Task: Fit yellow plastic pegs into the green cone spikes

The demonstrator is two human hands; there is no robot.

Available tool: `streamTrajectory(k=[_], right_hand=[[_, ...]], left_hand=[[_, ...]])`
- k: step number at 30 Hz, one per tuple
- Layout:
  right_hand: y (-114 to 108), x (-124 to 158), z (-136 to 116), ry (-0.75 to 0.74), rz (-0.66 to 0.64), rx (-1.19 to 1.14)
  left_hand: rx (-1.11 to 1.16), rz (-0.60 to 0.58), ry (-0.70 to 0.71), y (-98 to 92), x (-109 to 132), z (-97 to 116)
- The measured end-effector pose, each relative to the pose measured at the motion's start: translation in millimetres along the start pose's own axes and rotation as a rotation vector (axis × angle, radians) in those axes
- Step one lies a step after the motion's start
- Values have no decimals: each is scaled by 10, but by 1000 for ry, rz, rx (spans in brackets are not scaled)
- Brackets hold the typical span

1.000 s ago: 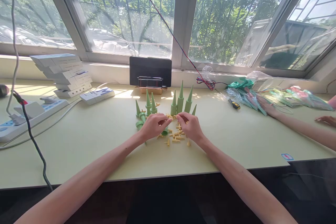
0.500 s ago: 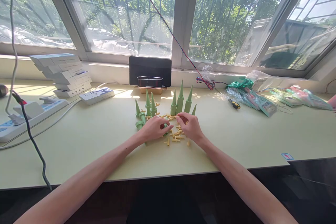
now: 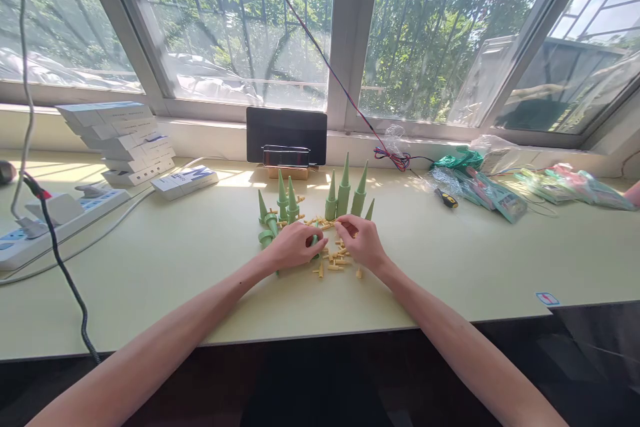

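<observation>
A: Hands, as they stand?

B: Left hand [image 3: 293,245] is closed round a small green piece [image 3: 315,240]; only a bit of it shows past the fingers. Right hand [image 3: 363,240] is curled just to its right, fingertips pinched. Whether a peg sits between them, cannot tell. The hands are near each other, not touching.

A: Doing this step well?

B: Judgement: steady the green piece low over the table [image 3: 175,260] and bring any peg in straight with light pressure. Parts this small would likely scatter.

A: Where do the parts lie?

B: Yellow pegs [image 3: 335,260] are strewn under and between both hands. Tall green cones [image 3: 344,190] stand upright just beyond the right hand, and shorter cones [image 3: 283,200] beyond the left. Farther out, a screwdriver [image 3: 446,199] lies to the right and a power strip [image 3: 60,213] far left.
</observation>
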State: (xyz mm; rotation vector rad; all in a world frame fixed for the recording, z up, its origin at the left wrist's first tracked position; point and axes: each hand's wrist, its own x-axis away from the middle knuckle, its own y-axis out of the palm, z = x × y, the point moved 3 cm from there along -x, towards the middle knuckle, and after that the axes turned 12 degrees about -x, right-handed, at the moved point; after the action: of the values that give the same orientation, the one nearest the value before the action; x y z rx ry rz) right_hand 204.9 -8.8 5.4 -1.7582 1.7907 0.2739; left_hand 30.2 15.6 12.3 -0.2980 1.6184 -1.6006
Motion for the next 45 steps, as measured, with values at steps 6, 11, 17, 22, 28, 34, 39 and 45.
streamTrajectory(k=[6,11,17,22,28,34,39,45], right_hand=[[6,-3,0,2,-3,-11],[6,-5,-13,9,-3,-13],[3,-5,-27,9,-1,-27],[-2,-3,-33,14,7,-37],[-13,0,-41,16,19,-50],[-1,7,-58,-2,-14,-71],[9,8,-68,-25,-30,-79],[11,10,-84,-34,-37,-86]], left_hand=[[-21,7,-31,14,11,-19],[2,32,-48,6,13,-26],[36,138,-80,-25,2,-38],[83,254,-123,-56,-5,-55],[148,316,-145,-79,-11,-60],[178,337,-149,-70,-11,-90],[189,328,-140,-60,-9,-100],[185,353,-128,-74,-9,-78]])
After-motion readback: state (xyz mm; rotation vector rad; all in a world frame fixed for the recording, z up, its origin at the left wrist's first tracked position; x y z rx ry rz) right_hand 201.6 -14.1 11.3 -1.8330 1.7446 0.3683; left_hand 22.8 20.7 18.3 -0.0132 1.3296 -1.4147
